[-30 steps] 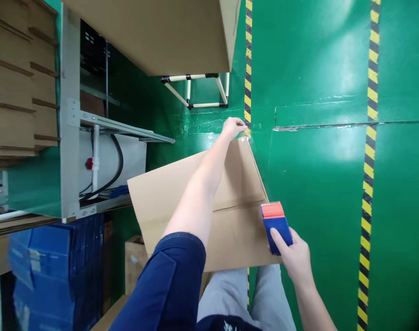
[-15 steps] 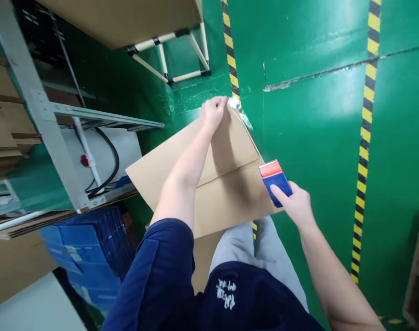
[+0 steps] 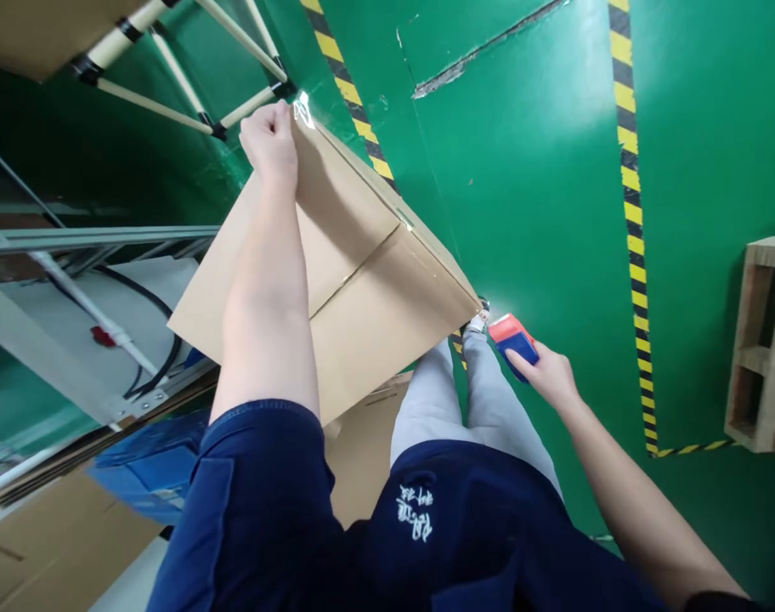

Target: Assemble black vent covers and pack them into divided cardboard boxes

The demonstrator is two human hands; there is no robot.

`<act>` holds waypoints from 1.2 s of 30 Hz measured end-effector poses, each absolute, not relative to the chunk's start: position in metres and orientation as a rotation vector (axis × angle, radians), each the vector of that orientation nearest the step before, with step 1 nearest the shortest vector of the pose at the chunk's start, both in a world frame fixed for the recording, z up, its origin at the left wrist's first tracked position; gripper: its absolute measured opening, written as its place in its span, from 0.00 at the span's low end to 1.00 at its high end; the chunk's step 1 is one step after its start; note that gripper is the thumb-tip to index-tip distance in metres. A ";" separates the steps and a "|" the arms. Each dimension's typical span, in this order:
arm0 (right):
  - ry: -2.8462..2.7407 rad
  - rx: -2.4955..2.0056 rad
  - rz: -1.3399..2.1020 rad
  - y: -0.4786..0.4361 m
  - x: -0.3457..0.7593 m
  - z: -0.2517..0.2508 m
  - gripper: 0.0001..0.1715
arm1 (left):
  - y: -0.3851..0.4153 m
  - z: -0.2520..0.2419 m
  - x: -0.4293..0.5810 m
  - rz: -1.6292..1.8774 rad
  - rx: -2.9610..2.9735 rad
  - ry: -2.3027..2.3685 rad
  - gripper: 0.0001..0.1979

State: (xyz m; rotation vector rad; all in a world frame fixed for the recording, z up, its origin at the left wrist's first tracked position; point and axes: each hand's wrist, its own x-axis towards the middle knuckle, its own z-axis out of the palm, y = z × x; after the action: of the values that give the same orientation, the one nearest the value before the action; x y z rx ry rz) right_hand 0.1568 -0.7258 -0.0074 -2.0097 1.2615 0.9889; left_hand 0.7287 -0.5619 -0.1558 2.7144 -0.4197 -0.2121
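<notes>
A brown cardboard box [image 3: 375, 297] is held up at a tilt in front of my body. My left hand [image 3: 269, 140] is closed on its far upper edge. Clear tape [image 3: 303, 110] glints at the corner beside that hand, and shiny bits show along the box's right-hand seam. In my right hand [image 3: 553, 378] is a blue and red tape dispenser [image 3: 518, 350], its red end just past the box's near right corner. Whether a strip of tape links the dispenser to the box, I cannot tell.
A cream pipe stand [image 3: 183, 93] is at the far left, near the box's upper corner. Left of me are a metal frame [image 3: 94, 240] and blue stacked sheets [image 3: 145, 480]. More cardboard [image 3: 368, 450] lies below. A wooden pallet [image 3: 754, 357] stands right, past striped floor tape [image 3: 636, 229].
My left hand and the box's far corner have moved up and left in view. More of the box's right side shows. The dispenser has come away from the box edge. The camera view has shifted.
</notes>
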 end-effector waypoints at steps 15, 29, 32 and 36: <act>1.071 -1.825 0.383 -0.814 0.153 -0.014 0.35 | -0.563 -0.071 0.343 -0.801 2.651 -0.942 0.34; 0.646 -1.758 0.600 -0.793 0.193 0.024 0.30 | -0.618 -0.009 0.309 -1.154 1.038 0.537 0.28; 0.607 -1.733 0.757 -0.750 0.206 0.021 0.30 | -0.562 -0.020 0.307 -1.055 1.150 0.663 0.23; 0.518 -1.796 0.940 -0.687 0.190 0.032 0.31 | -0.425 -0.031 0.372 -0.681 1.545 0.749 0.16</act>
State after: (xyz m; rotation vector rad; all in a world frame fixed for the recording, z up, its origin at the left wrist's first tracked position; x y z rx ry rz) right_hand 0.1904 -0.6871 0.0319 -1.7955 0.5177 0.9403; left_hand 0.3717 -0.4247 -0.0305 1.5447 0.7487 -0.6808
